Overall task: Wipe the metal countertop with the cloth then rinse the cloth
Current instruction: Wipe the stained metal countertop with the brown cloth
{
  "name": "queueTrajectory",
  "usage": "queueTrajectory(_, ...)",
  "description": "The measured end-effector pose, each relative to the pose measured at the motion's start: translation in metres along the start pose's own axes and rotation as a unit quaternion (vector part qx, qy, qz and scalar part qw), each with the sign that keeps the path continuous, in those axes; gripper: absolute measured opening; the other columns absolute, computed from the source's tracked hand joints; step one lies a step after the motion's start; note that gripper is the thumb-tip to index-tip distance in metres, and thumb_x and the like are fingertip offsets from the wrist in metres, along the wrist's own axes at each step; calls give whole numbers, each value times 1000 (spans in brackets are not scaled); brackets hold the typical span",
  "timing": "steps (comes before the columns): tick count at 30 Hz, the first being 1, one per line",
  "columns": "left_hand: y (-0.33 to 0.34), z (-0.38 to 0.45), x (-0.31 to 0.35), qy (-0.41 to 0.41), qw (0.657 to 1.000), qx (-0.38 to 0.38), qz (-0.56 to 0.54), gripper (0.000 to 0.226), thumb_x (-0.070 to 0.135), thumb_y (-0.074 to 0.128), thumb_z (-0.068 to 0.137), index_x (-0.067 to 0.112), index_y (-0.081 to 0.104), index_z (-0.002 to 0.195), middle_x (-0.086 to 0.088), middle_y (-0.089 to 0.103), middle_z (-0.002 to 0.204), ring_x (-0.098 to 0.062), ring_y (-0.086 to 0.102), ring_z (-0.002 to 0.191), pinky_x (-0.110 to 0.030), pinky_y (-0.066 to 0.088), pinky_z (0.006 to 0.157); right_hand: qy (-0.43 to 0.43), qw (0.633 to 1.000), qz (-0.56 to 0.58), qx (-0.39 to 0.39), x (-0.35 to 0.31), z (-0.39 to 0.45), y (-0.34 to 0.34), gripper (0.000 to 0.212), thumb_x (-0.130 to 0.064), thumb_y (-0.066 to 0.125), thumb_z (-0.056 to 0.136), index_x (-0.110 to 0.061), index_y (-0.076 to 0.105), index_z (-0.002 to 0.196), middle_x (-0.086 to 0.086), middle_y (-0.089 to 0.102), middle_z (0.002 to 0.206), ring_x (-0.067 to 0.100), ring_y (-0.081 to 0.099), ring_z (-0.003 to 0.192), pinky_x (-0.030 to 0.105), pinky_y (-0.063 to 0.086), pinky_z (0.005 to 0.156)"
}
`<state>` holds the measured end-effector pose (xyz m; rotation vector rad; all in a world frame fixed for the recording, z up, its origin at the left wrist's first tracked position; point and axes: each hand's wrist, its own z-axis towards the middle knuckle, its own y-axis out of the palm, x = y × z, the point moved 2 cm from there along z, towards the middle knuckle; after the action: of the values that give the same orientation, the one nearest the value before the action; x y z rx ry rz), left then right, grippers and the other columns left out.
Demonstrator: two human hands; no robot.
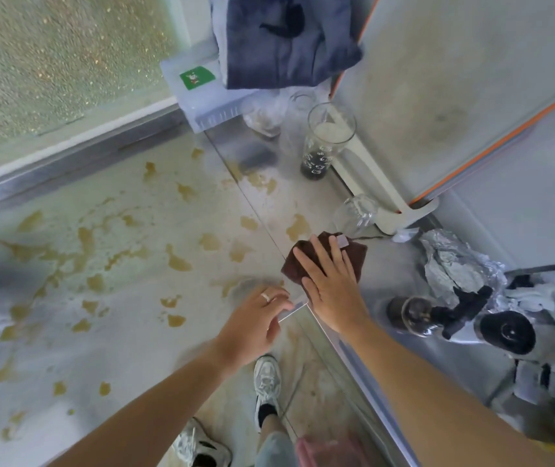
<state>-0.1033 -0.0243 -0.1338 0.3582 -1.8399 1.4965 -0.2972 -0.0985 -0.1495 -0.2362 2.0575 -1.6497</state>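
Observation:
A dark brown cloth (358, 251) lies on the metal countertop (387, 274), close to its left edge. My right hand (331, 291) presses flat on the cloth with the fingers spread, covering most of it. My left hand (255, 326) is just left of it, fingers loosely curled, with the fingertips touching the countertop's near corner edge. Yellow-brown stains (298, 227) show on the countertop beyond the cloth and on the pale surface (100, 264) to the left.
Behind the cloth are an overturned clear glass (355, 214) and a tall glass (323, 143) with dark liquid. Crumpled foil (451, 264) and black round appliances (414, 315) crowd the right. A clear box (202, 99), a blue garment (286, 42) and a white appliance (437, 96) stand at the back.

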Motion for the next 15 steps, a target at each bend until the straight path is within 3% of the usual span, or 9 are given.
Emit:
queueTrajectory(8, 4, -2, -2, -34, 999, 14, -26, 45, 13, 44, 82, 29, 67, 118, 15, 57, 129, -6, 54, 112, -16, 46, 75, 18, 999, 15, 40, -22, 82, 6, 56, -37, 33, 107, -34, 25, 162, 5, 14, 172, 37, 6, 158, 57, 16, 125)
queueTrajectory(11, 4, -2, -2, -35, 999, 18, -35, 47, 10, 45, 81, 29, 67, 119, 16, 57, 129, -6, 53, 115, -18, 49, 71, 37, 999, 19, 16, -30, 120, 3, 58, -38, 31, 107, -35, 17, 163, 6, 4, 173, 38, -3, 158, 58, 9, 125)
queueTrajectory(15, 3, -4, -1, -35, 998, 16, -48, 49, 7, 47, 80, 28, 66, 120, 17, 56, 130, -2, 48, 121, -9, 38, 81, 59, 997, 16, -48, -35, 163, -15, 60, -40, 29, 109, -39, 5, 164, 7, -8, 173, 35, -14, 157, 58, 0, 126)
